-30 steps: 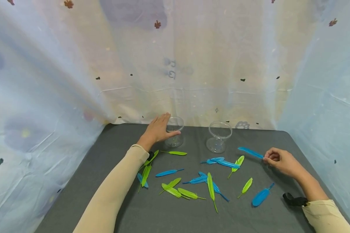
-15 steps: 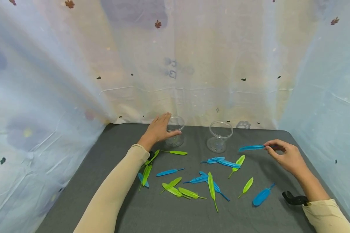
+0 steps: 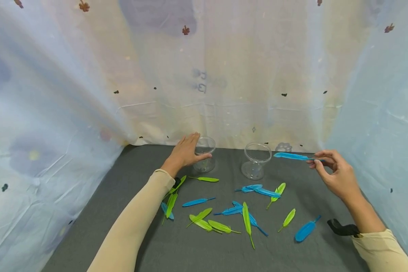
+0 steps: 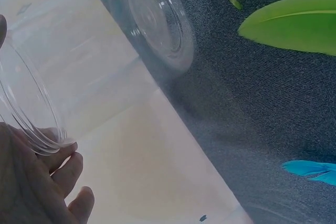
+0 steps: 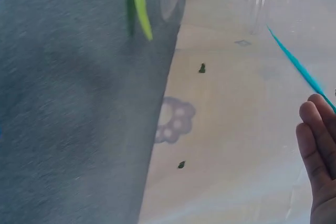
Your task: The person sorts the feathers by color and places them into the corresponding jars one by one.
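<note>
My right hand [image 3: 336, 173] pinches a blue feather [image 3: 292, 156] by its quill, raised over the table's right side with its tip pointing left. That feather [image 5: 296, 66] shows edge-on in the right wrist view. At the back of the table my left hand [image 3: 184, 153] holds a clear footed cup [image 3: 205, 164] by its rim, thumb in front and fingers behind. From the left wrist, the fingers curl at the cup's rim [image 4: 37, 98]. A second clear footed cup [image 3: 253, 170] stands upright to the right, between the first cup and the raised feather.
Several green feathers [image 3: 246, 219] and blue feathers [image 3: 198, 202] lie scattered over the dark grey tabletop [image 3: 275, 253], some crossing each other. A lone blue feather [image 3: 306, 231] lies near the right forearm. A patterned curtain [image 3: 224, 75] hangs right behind the table's back edge.
The right hand has lifted the blue feather off the right of the table, bringing it up and back to about the height of the right cup's rim. The left hand stays at its cup.
</note>
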The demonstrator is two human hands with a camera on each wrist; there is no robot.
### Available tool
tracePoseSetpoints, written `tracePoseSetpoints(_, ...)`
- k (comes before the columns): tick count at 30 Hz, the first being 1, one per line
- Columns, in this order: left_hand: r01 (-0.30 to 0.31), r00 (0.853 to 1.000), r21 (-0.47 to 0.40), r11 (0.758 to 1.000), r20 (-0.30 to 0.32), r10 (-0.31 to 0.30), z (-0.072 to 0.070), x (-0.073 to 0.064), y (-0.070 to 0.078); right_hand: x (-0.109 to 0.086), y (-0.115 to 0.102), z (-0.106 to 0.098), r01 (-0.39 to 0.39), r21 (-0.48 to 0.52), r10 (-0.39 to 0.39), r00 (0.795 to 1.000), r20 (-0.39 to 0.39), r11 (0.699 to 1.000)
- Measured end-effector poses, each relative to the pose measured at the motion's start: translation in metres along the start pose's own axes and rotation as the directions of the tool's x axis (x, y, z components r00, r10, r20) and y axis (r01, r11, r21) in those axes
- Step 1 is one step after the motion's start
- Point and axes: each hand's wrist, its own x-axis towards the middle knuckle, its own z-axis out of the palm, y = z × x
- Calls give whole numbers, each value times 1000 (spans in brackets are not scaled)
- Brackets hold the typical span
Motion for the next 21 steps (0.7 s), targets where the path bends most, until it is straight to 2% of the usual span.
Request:
tracePoseSetpoints(5,-13,1000,10,1000,-1,13,1,3,0,11,-8,6,-12,12,12,1000,-25,1000)
tracePoseSetpoints(15,-21,1000,-9,1000,-10,21,4,6,2,38,-22,31,48,17,-47,995,-92,999)
tracePoseSetpoints(21,-9,1000,-6,1000,-10,9,2,4,-2,52,-24,51,64,35,-61,995,-74,997)
